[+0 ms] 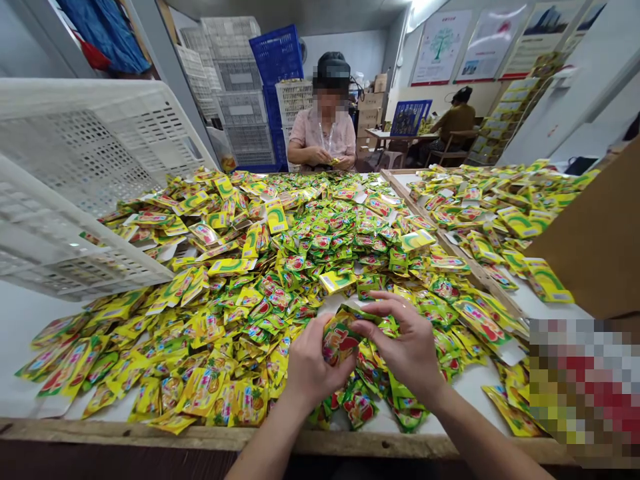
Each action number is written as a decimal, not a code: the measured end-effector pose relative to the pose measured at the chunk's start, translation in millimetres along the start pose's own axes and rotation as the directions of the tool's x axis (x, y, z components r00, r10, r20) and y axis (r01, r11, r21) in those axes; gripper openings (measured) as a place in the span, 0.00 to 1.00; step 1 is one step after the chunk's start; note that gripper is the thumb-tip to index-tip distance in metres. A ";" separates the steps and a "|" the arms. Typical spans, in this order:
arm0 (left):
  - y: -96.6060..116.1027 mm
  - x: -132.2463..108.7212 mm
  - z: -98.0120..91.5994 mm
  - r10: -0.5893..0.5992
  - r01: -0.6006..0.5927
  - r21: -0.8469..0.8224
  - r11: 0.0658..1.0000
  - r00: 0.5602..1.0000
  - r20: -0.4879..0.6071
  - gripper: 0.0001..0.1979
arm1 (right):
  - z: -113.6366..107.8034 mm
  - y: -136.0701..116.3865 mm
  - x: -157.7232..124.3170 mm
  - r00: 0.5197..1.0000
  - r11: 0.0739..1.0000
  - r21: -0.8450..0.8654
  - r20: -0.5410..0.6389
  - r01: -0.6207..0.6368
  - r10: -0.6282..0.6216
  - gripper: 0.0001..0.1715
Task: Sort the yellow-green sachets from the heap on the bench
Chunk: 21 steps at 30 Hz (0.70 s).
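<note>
My left hand (320,360) is closed around a small printed box (339,339) with a watermelon slice on its face, held above the front of the table. At the top of that box, my right hand (410,343) pinches a green sachet (354,311) between thumb and fingers. My fingers partly hide both, so I cannot tell how far the sachet is inside the box. Around and beneath my hands lie many green watermelon sachets (357,403) and yellow pineapple sachets (200,393). A yellow box (337,281) rests on the heap just beyond.
A white plastic crate (100,147) tilts over the left side. A wooden divider (450,247) splits the table, with more boxes (520,220) beyond it. Brown cardboard (595,233) stands at the right. Opposite, a person (325,133) handles a packet; another person (457,120) sits farther back.
</note>
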<state>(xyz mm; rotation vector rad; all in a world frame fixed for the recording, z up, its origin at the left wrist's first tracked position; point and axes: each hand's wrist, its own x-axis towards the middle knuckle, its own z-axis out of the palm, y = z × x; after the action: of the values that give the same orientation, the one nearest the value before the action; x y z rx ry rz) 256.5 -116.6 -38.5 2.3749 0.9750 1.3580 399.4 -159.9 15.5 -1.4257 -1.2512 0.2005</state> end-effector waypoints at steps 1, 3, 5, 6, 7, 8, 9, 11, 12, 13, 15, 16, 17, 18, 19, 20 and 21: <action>-0.3 -0.5 0.5 -0.009 0.009 0.000 1.000 1.000 -0.006 0.23 | 3.1 2.5 -2.2 0.999 0.999 0.027 -0.025 -0.034 0.035 0.09; -1.6 -1.5 1.5 -0.021 0.021 0.038 0.999 1.000 -0.015 0.24 | 8.9 6.7 -6.8 0.988 0.983 0.108 -0.014 -0.149 0.151 0.11; -3.5 -2.2 2.2 -0.023 0.025 0.102 0.995 1.000 -0.019 0.25 | 12.8 9.1 -11.1 0.982 0.977 0.103 0.034 -0.186 0.183 0.11; -4.4 -2.4 2.4 -0.021 0.023 0.126 0.992 1.000 -0.019 0.25 | 13.6 9.3 -12.9 0.989 0.989 0.046 0.054 -0.141 0.138 0.11; -5.0 -2.4 2.5 -0.019 0.021 0.141 0.990 1.000 -0.021 0.25 | 13.5 8.7 -14.3 0.996 0.998 -0.034 0.063 -0.061 0.063 0.10; -5.3 -2.2 2.5 -0.017 0.020 0.146 0.989 1.000 -0.022 0.24 | 12.6 7.6 -15.2 0.997 0.992 -0.118 0.068 0.035 -0.027 0.07; -5.3 -1.9 2.5 -0.017 0.020 0.143 0.989 1.000 -0.023 0.24 | 11.1 6.0 -15.6 0.991 0.973 -0.194 0.061 0.126 -0.116 0.05; -4.3 -0.9 2.2 -0.026 0.029 0.124 0.992 0.999 -0.021 0.24 | 7.4 2.7 -15.0 0.966 0.919 -0.300 0.026 0.255 -0.259 0.03; -3.6 -0.4 1.9 -0.030 0.032 0.114 0.993 0.999 -0.021 0.25 | 5.7 1.5 -14.6 0.953 0.898 -0.327 0.023 0.294 -0.303 0.04; -3.0 -0.2 1.6 -0.032 0.034 0.103 0.994 0.999 -0.019 0.25 | 4.5 0.7 -14.3 0.944 0.885 -0.337 0.040 0.320 -0.326 0.05; -2.3 -0.7 1.3 -0.039 0.040 0.081 0.996 0.999 -0.019 0.25 | 3.6 0.4 -15.3 0.943 0.887 -0.322 0.104 0.332 -0.315 0.06; -2.0 -1.3 1.4 -0.045 0.047 0.072 0.996 0.999 -0.024 0.25 | 4.0 0.6 -16.8 0.948 0.898 -0.304 0.139 0.317 -0.288 0.06; -1.7 -2.0 1.8 -0.051 0.053 0.066 0.996 0.998 -0.031 0.24 | 4.9 0.8 -18.8 0.952 0.912 -0.285 0.170 0.295 -0.254 0.06; -1.2 -2.6 2.5 -0.051 0.052 0.057 0.997 0.998 -0.033 0.24 | 6.1 1.1 -21.1 0.955 0.925 -0.268 0.201 0.270 -0.220 0.06; -0.4 -3.0 3.4 -0.044 0.045 0.045 0.998 0.999 -0.026 0.24 | 7.5 1.1 -23.2 0.954 0.936 -0.253 0.234 0.245 -0.186 0.06; 0.7 -2.7 4.4 -0.034 0.034 0.028 0.999 0.999 -0.010 0.23 | 8.8 1.0 -24.8 0.949 0.945 -0.241 0.275 0.221 -0.152 0.06; 1.9 -1.9 5.2 -0.024 0.024 0.006 1.000 1.000 0.010 0.23 | 9.7 0.8 -25.4 0.941 0.953 -0.230 0.316 0.197 -0.118 0.07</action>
<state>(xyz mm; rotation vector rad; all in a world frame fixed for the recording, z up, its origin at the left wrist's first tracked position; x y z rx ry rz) 261.0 -118.6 -41.6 2.3643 1.0024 1.3351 382.4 -172.9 -1.3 -1.5462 -1.6865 0.1492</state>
